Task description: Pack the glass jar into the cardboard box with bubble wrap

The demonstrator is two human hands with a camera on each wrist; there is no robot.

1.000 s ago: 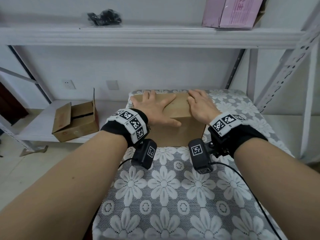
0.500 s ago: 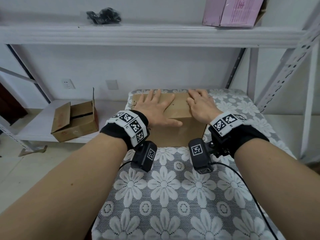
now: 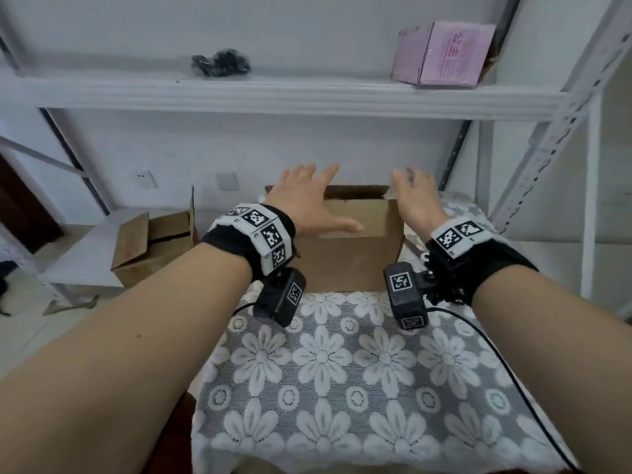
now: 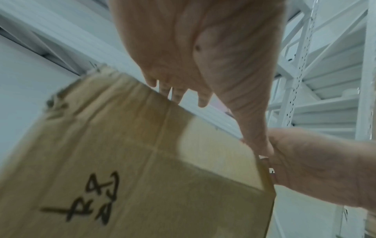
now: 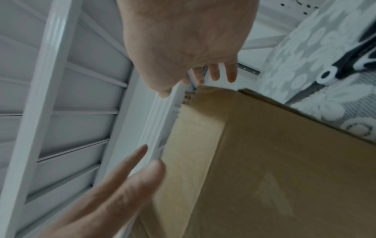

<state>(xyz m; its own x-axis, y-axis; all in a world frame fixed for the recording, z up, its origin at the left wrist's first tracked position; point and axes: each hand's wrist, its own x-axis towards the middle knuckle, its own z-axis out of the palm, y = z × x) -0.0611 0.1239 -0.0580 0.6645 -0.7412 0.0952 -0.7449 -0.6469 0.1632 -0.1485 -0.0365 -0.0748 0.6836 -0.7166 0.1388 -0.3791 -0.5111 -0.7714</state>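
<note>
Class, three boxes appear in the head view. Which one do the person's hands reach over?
The brown cardboard box on the flowered tablecloth, under the left hand and right hand. The other brown box sits on a low shelf; the pink box is up high.

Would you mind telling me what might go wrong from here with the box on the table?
1. Both hands, left and right, are open over the box with no grip, and the top looks partly open at the back, so the flaps may spring up.
2. The box sits at the far end of the table, so a forward push might slide it off.
3. The jar is hidden, so its padding cannot be checked.
</note>
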